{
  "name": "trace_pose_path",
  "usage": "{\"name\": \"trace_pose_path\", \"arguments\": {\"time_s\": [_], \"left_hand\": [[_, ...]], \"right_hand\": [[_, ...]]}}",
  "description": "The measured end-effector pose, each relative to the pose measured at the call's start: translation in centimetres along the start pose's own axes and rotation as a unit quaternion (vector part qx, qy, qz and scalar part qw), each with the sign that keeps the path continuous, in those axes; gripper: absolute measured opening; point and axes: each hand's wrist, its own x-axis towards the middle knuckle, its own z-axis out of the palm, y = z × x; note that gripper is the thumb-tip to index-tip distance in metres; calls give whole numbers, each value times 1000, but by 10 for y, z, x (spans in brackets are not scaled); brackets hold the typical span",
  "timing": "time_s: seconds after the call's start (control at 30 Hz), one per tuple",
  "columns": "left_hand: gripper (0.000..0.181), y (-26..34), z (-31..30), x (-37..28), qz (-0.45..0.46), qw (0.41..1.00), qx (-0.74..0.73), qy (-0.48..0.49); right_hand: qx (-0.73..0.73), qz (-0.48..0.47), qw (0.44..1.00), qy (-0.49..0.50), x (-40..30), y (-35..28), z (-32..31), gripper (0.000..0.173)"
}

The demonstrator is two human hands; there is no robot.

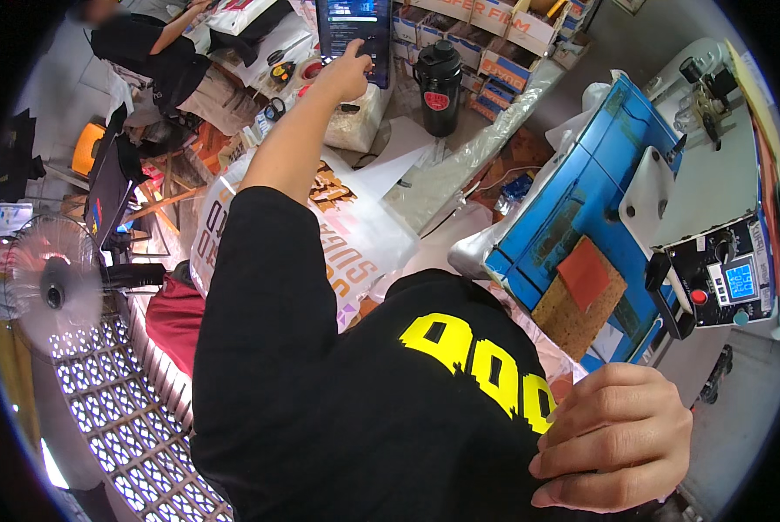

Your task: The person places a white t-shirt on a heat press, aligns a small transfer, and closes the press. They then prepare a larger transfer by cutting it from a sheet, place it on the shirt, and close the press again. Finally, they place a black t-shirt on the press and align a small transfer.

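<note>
My left hand (347, 72) reaches up to an upright touchscreen (356, 39), index finger extended and the other fingers curled. The fingertip is at the screen's surface; whether it touches, I cannot tell. Beneath that hand sits a pale wrapped block (359, 121). At lower right, my right hand (615, 437) is raised before the black T-shirt (364, 404) with yellow lettering that I wear. Its fingers curl inward, hiding the palm and anything in it. Past my left forearm lie printed transfer film sheets (347, 241). A black drink bottle (438, 88) stands right of the screen.
A heat press (716, 274) with a lit display stands at right beside a blue board (572, 189) bearing a brown pad (579, 300). Cardboard film boxes (494, 26) line the back. A fan (54, 290) spins at left. Scissors (274, 109) and tape lie near another person (149, 59).
</note>
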Motion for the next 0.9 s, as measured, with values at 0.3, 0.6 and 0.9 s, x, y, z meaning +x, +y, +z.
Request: {"name": "trace_pose_path", "arguments": {"time_s": [0.3,0.6,0.9], "left_hand": [[49,31,-1,4,-207,970,3,-124],[49,18,17,21,-169,978,-19,-118],[34,-1,14,47,-74,992,-34,-93]], "right_hand": [[-64,69,995,27,-9,3,5,22],[-61,64,995,40,-11,9,5,24],[-63,55,995,49,-21,12,2,25]]}}
